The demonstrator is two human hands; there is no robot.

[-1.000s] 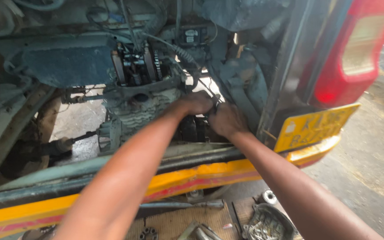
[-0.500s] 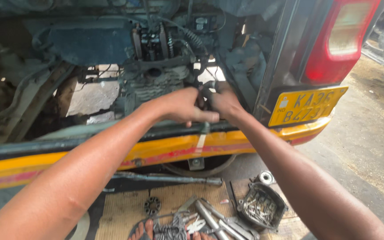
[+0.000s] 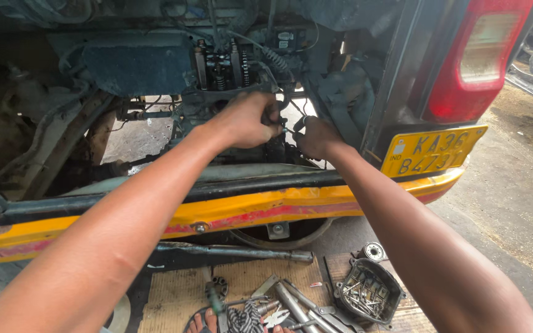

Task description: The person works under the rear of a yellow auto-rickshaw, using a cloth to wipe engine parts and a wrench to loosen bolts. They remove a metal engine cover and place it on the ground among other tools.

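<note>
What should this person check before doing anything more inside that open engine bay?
1. Both hands on the work: ok. Left hand and right hand meet close together at the engine.
2. Grip on the small part between them: cannot tell; the fingers hide it.
3. Wires and hoses clear of the hands: not ok; a ribbed hose runs just above the left hand.
4. Tools within reach: ok. Wrenches and a black tray of bolts lie on the cardboard below.
5. Arms clear of the yellow bumper: ok; both arms pass above it.
</note>
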